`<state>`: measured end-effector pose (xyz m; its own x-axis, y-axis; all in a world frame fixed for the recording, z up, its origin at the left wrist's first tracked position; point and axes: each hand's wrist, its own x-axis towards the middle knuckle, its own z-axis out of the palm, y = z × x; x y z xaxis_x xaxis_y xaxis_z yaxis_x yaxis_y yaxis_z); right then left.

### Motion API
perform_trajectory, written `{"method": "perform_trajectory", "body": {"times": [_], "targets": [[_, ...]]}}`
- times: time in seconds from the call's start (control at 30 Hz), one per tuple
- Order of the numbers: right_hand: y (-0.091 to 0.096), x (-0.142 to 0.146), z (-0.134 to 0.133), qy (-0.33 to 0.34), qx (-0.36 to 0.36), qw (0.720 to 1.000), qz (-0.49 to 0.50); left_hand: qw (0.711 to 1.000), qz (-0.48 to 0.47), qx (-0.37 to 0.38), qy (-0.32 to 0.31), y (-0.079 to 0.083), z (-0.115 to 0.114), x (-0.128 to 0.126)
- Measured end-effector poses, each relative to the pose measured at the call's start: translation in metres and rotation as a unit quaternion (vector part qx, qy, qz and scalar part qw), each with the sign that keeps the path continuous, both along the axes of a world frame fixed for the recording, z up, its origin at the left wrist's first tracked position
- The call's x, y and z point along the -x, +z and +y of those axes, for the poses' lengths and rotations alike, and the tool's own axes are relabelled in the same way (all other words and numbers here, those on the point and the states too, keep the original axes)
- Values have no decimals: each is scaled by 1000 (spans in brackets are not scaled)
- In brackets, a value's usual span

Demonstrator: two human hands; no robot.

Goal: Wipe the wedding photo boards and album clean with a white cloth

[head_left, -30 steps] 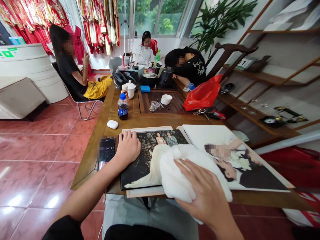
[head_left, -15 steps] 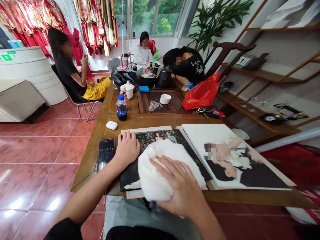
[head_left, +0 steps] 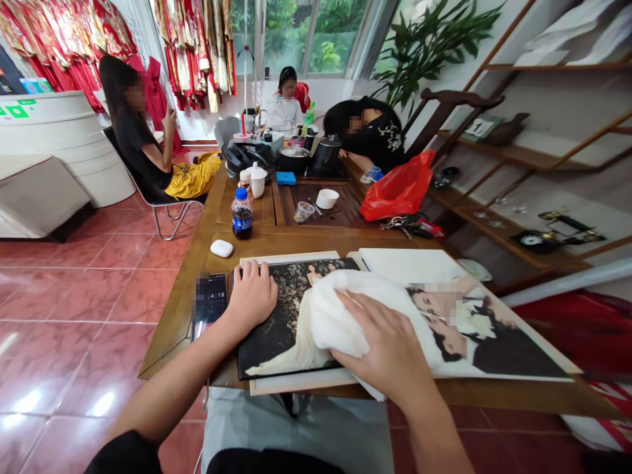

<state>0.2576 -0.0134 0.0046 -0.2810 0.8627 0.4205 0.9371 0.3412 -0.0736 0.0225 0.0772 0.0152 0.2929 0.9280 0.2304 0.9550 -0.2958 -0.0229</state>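
My left hand [head_left: 253,293] lies on the upper left corner of a dark photo print [head_left: 276,313], which shows figures and a long pale train. Its fingers are stretched out over the far edge, holding nothing. My right hand [head_left: 380,336] grips a bunched white cloth [head_left: 333,319], fluffy and thick, and presses it on the right part of that print. Some of the cloth covers the seam with a second, pale photo print [head_left: 395,263] on the right. Light boards show beneath both prints.
Left of the prints lie a phone [head_left: 210,303] and a white earbud case [head_left: 222,248]. Farther back stand a cola bottle [head_left: 241,217], a white cup [head_left: 326,198], keys [head_left: 402,224] and a red plastic bag [head_left: 399,191]. Several people sit around the table [head_left: 172,329].
My right hand has slid the white cloth to the right, uncovering the pale train on the dark print. My left hand has stayed in place.
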Motion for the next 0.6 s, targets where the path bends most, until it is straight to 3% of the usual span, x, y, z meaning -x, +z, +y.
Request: {"method": "perform_trajectory", "body": {"times": [0.17,0.3,0.43,0.6], "targets": [[9,33,12,68,42,997,14,1000,9,4,1,1,0,0],[14,44,18,93,76,992,28,1000,11,-3,-1,0,0,0],[11,31,22,79,70,994,29,1000,7,-4,2,-1,1,0],[3,-1,29,-3,53,998,32,1000,1,-2,4,-1,0,0]]}}
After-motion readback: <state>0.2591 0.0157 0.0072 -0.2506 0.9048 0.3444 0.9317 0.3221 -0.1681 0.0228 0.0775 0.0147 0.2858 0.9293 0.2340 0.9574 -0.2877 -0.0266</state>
